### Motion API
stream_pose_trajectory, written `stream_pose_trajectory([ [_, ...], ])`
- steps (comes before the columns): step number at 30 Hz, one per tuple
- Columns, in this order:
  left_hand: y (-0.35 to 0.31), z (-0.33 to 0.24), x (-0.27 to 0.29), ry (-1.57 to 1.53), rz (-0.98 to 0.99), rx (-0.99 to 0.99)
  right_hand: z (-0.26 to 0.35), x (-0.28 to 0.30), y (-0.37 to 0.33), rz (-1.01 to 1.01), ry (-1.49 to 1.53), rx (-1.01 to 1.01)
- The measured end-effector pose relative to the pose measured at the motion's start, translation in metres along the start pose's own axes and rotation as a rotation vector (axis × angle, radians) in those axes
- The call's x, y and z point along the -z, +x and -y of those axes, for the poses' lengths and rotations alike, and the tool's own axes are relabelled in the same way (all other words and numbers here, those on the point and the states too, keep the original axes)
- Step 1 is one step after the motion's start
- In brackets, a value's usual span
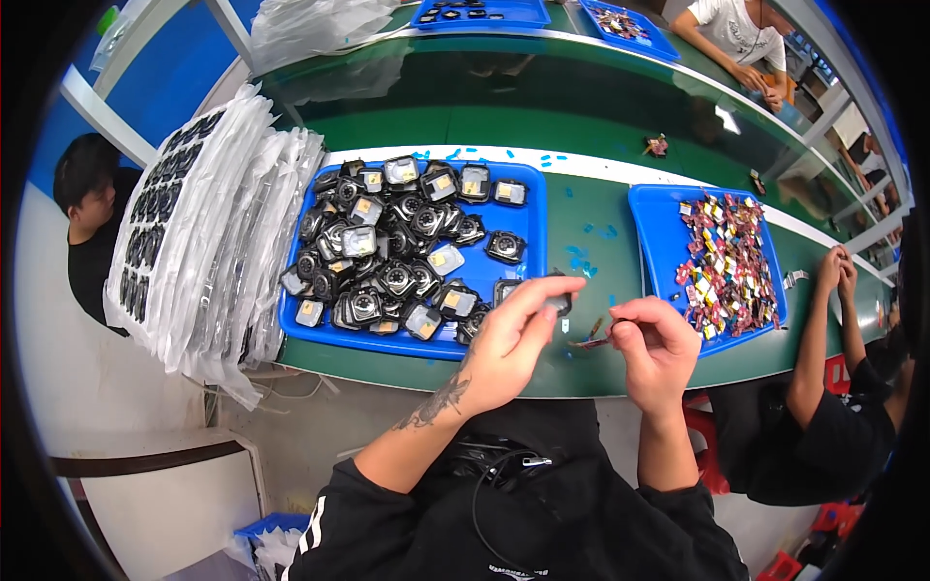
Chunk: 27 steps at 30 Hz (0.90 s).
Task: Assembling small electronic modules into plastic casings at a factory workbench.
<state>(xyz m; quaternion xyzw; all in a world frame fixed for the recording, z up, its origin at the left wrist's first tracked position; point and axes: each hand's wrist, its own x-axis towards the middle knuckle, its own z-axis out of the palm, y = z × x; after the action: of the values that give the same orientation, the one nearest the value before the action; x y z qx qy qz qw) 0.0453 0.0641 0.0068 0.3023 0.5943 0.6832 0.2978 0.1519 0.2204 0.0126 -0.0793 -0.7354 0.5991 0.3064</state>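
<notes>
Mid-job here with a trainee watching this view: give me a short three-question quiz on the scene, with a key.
1. True or false: the right hand is closer to the tray of black cases than the left hand is.
2. Multiple choice: what does the right hand pinch?
A) a roll of tape
B) a small thin part
C) a screwdriver
3. Fill in: the table top between the tray of black cases and the tray of small mixed parts is ____ in colour.

Key: 1. False, the left hand is closer. 2. B. 3. Green.
</notes>
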Motion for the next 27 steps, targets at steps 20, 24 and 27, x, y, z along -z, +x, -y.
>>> stream_pose_trajectory([
  [20,-0.007,0.010,-0.003,-0.242,0.026,-0.046,0.015,-0.021,0.012,0.155,-0.353,0.104],
  [24,-0.009,0.012,-0.003,-0.144,0.004,-0.069,0.017,-0.021,0.013,0.161,-0.301,0.098],
  [27,-0.007,0.015,-0.002,-0.124,-0.005,-0.076,0.019,-0.022,0.012,0.139,-0.234,-0.008],
])
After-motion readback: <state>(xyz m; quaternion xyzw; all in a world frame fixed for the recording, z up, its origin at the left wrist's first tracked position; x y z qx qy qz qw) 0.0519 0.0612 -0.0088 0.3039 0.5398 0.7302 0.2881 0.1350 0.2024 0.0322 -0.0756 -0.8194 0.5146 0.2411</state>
